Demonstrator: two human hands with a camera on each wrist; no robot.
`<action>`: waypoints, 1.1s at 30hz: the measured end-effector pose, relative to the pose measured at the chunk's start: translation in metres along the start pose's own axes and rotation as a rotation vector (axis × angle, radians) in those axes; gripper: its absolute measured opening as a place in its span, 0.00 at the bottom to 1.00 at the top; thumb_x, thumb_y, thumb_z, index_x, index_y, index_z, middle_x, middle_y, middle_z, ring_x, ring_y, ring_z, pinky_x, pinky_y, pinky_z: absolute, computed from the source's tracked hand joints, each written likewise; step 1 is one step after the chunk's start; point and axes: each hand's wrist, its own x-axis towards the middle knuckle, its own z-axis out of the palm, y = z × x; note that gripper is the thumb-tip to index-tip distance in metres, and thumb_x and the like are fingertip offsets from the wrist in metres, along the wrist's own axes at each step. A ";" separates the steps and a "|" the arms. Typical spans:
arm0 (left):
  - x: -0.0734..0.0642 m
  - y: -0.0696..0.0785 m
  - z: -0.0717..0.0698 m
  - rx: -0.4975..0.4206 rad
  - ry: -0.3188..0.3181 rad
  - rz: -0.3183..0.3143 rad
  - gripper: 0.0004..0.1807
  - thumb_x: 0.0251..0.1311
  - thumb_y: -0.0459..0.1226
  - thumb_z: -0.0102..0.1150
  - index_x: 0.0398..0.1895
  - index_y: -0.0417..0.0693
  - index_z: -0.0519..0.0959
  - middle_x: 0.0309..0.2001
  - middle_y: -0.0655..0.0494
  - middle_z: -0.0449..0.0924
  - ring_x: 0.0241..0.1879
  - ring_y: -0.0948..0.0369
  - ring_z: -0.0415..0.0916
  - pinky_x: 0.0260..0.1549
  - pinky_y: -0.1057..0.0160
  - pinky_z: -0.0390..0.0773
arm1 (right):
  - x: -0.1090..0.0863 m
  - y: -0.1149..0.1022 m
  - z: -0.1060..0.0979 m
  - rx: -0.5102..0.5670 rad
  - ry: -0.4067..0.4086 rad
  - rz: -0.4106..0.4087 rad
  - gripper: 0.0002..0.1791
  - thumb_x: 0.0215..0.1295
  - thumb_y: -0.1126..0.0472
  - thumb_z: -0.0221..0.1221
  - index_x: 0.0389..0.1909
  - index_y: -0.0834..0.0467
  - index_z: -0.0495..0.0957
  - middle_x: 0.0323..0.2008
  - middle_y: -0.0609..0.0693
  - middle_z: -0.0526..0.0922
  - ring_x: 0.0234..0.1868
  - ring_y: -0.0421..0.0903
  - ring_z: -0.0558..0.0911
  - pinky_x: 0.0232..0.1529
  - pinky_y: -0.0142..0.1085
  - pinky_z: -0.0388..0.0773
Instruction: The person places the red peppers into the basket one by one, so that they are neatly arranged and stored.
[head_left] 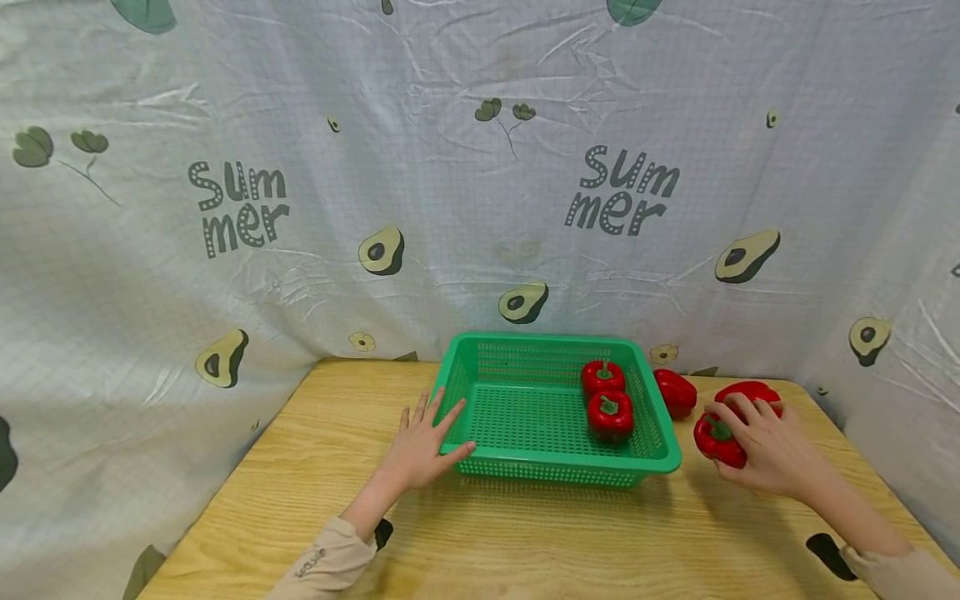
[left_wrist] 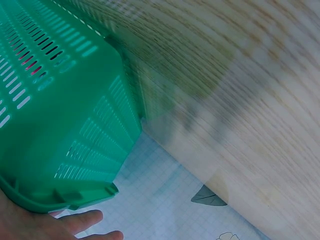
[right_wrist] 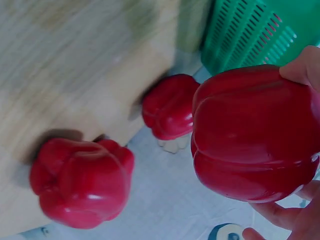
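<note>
My right hand (head_left: 768,446) grips a red bell pepper (right_wrist: 255,135), its green stem upward in the head view, to the right of the green basket (head_left: 555,463). In the right wrist view the thumb presses one side of the pepper and fingers lie on the other. Spread fingers of my left hand (head_left: 423,446) rest on the basket's left rim. Two red peppers stand inside at the right: a rear pepper (head_left: 602,379) and a front pepper (head_left: 610,419). Outside, one pepper (head_left: 677,393) lies beside the basket, another (head_left: 746,392) behind my right hand.
The wooden table (head_left: 315,467) carries the basket and the loose peppers. A pale cloth (head_left: 450,192) printed with avocados and lettering hangs behind the table and along its sides.
</note>
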 end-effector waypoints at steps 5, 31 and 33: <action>0.000 0.000 0.001 0.003 -0.001 0.001 0.38 0.57 0.60 0.43 0.69 0.58 0.52 0.70 0.43 0.42 0.69 0.43 0.35 0.60 0.36 0.45 | 0.011 -0.002 -0.002 -0.010 0.044 -0.022 0.33 0.38 0.40 0.57 0.45 0.55 0.71 0.38 0.56 0.72 0.36 0.57 0.70 0.30 0.56 0.65; 0.000 0.000 -0.001 0.003 -0.005 0.008 0.38 0.57 0.61 0.42 0.69 0.59 0.51 0.70 0.42 0.42 0.69 0.42 0.37 0.60 0.35 0.46 | 0.050 -0.014 -0.011 0.020 0.095 -0.112 0.33 0.62 0.31 0.30 0.52 0.46 0.72 0.37 0.60 0.72 0.36 0.57 0.70 0.35 0.53 0.62; -0.001 0.000 -0.001 -0.003 0.014 0.018 0.38 0.57 0.60 0.43 0.68 0.57 0.53 0.70 0.42 0.43 0.68 0.41 0.38 0.59 0.35 0.47 | 0.053 -0.016 -0.011 0.027 0.082 -0.113 0.32 0.62 0.32 0.31 0.52 0.46 0.71 0.38 0.60 0.72 0.38 0.57 0.70 0.36 0.54 0.62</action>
